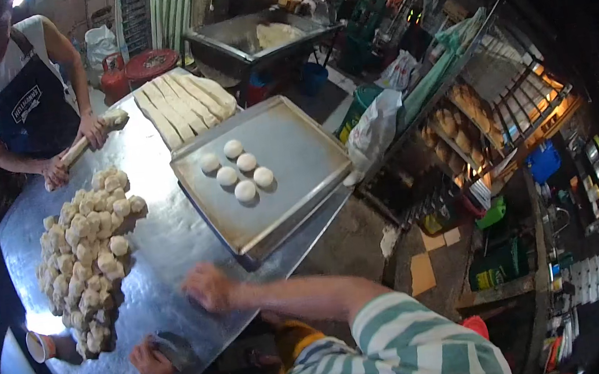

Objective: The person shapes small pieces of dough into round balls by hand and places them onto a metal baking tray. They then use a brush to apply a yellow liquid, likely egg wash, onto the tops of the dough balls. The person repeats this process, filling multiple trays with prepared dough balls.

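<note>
My right hand (211, 287) is curled, palm down, on the shiny metal table (163, 254), below the near corner of a baking tray (294, 202). Its fingers cover whatever lies beneath them. At the table's near edge my left hand (153, 362) is also bent inward, with a pale, see-through shape (174, 347) beside its fingers that I cannot make out. A large heap of small dough pieces (86, 256) lies left of both hands. Several smooth round dough balls (244, 191) sit in the tray's left part.
Across the table, a person in a dark apron (28, 107) handles a long dough roll (84, 143). Cut dough strips (176, 109) lie at the far end. An orange cup (41, 347) stands beside the heap. A rack with bread loaves (455, 128) is on the right.
</note>
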Available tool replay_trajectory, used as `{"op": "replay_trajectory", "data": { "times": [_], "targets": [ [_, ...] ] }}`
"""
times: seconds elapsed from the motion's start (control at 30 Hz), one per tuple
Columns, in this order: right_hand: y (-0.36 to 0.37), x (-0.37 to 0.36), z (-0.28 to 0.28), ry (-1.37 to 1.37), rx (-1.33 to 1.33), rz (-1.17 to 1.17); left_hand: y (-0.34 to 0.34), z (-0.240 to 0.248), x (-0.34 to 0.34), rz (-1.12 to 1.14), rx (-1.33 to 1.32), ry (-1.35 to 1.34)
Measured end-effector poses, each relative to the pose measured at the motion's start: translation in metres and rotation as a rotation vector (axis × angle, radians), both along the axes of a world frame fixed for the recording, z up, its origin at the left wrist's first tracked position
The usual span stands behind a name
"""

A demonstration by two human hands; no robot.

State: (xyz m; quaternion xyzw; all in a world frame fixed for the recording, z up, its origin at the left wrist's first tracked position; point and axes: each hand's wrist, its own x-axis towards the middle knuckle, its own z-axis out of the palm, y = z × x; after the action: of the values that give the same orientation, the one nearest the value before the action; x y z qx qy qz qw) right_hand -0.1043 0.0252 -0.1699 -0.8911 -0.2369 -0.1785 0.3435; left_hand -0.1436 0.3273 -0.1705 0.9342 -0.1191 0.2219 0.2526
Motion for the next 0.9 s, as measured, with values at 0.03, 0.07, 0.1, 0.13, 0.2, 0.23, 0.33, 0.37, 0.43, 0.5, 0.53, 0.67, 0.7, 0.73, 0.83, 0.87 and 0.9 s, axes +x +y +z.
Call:
{"op": "replay_trajectory", "data": {
  "times": [0.03, 0.07, 0.1, 0.13, 0.2, 0.23, 0.33, 0.37, 0.43, 0.5, 0.53, 0.67, 0.7, 0.73, 0.83, 0.87, 0.9],
  "targets": [
    [0.004, 0.007, 0.006, -0.006, -0.034, 0.011, -0.017, 0.015, -0.009, -0.042, 0.028, 0.101],
    [0.028, 0.01, 0.017, 0.006, -0.03, 0.029, -0.019, 0.037, -0.024, -0.077, 0.092, 0.222],
    [0.039, 0.023, 0.024, -0.002, -0.048, 0.048, -0.039, 0.065, -0.007, -0.111, 0.105, 0.184],
    [0.032, 0.049, 0.024, -0.068, -0.095, 0.062, -0.05, 0.058, 0.025, -0.121, 0.089, 0.139],
    [0.032, 0.093, 0.022, -0.064, -0.229, 0.059, -0.018, 0.033, 0.067, -0.161, 0.135, 0.105],
    [0.032, 0.113, 0.024, -0.002, -0.321, 0.049, 0.009, 0.03, 0.072, -0.135, 0.148, 0.143],
    [0.007, 0.099, 0.004, 0.018, -0.082, 0.02, 0.04, 0.015, 0.062, -0.031, 0.029, 0.112],
    [0.002, 0.072, -0.009, 0.06, -0.033, 0.049, 0.043, 0.008, 0.04, -0.018, -0.047, 0.044],
    [0.0, 0.024, -0.001, 0.056, -0.023, 0.106, 0.037, -0.005, -0.007, -0.016, -0.149, 0.17],
    [0.014, 0.01, 0.022, 0.044, -0.072, 0.131, -0.013, 0.022, -0.002, -0.153, -0.097, 0.119],
    [0.027, 0.026, 0.02, 0.042, -0.098, 0.142, -0.029, 0.033, 0.014, -0.124, -0.08, 0.117],
    [0.031, 0.11, 0.033, 0.002, -0.286, 0.145, -0.009, 0.043, 0.083, -0.239, 0.023, 0.038],
    [0.023, 0.114, 0.027, 0.011, -0.201, 0.13, 0.0, 0.039, 0.085, -0.176, 0.013, 0.106],
    [0.009, 0.113, 0.009, 0.027, -0.113, 0.104, 0.006, 0.037, 0.078, -0.125, 0.007, 0.179],
    [0.011, 0.056, -0.001, 0.077, 0.024, 0.057, 0.015, 0.014, 0.029, 0.025, -0.032, -0.066],
    [0.013, 0.037, 0.001, 0.089, 0.043, 0.042, 0.017, 0.005, -0.001, -0.01, -0.209, 0.25],
    [0.017, 0.034, 0.008, 0.031, 0.008, 0.08, -0.005, 0.019, -0.01, -0.125, -0.078, 0.197]
  ]
}}
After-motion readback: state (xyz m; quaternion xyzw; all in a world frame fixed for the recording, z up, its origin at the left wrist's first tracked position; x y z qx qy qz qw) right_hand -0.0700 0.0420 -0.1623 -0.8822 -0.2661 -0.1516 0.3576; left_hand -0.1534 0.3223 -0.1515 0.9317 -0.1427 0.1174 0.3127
